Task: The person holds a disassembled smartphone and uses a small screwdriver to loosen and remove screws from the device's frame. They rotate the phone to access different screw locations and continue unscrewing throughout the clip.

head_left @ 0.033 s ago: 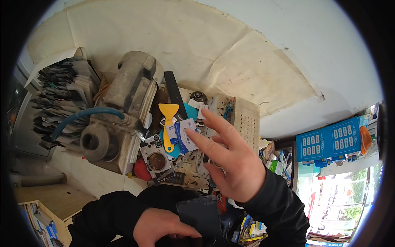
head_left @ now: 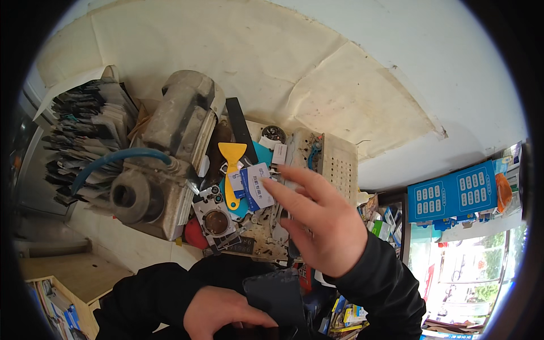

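Note:
Low in the view, my left hand grips a dark, flat rectangular panel with a rough upper edge. Its thumb side lies against the panel, and the other fingers are mostly hidden. My right hand is raised over the right part of the cluttered workbench, fingers apart and holding nothing visible. Its fingertips appear beside a blue-and-white card; I cannot tell whether they touch it. Just left of the card lies a yellow plastic scraper.
A dusty motor machine with a blue hose stands left of the bench, beside stacked thin sleeves. A round-lensed metal plate lies near the front. A perforated beige panel stands at the back right; a blue poster hangs farther right.
My right hand has drawn slightly down, its fingers curling a little and uncovering more of the cards. My left hand and the panel look unmoved.

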Demonstrator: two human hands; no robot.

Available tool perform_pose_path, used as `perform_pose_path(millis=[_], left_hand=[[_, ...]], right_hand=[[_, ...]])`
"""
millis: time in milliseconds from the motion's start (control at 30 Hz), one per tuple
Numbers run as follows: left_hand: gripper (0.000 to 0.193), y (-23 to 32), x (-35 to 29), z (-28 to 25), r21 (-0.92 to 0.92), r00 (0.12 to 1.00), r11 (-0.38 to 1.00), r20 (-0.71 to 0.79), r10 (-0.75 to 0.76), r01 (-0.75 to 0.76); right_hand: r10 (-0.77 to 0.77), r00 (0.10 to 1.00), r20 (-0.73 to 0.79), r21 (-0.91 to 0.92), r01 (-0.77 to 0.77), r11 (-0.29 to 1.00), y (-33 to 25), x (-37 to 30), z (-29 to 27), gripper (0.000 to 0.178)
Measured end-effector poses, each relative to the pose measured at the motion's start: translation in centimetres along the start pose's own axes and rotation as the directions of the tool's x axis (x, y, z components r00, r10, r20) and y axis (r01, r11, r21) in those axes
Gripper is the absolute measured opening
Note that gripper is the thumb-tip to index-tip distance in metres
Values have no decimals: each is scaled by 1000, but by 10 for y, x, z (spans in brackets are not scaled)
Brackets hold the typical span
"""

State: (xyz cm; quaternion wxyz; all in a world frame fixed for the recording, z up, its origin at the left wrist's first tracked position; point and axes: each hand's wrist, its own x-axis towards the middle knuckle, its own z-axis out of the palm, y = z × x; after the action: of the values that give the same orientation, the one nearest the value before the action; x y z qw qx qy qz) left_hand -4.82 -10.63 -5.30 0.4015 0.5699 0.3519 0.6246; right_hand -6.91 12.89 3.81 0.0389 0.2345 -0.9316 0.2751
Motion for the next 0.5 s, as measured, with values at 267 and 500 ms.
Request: perform_pose_path(millis=[267,500], left_hand=[[94,3,-2,-5,14,998,998,16,-64,63],[91,9,1,-8,119,975,972,73,-210,201]], right_hand=[[-137,986,92,60,131,989,-7,-4,-8,58],[-324,904,278,268,251,930,-15,-17,-2,41]])
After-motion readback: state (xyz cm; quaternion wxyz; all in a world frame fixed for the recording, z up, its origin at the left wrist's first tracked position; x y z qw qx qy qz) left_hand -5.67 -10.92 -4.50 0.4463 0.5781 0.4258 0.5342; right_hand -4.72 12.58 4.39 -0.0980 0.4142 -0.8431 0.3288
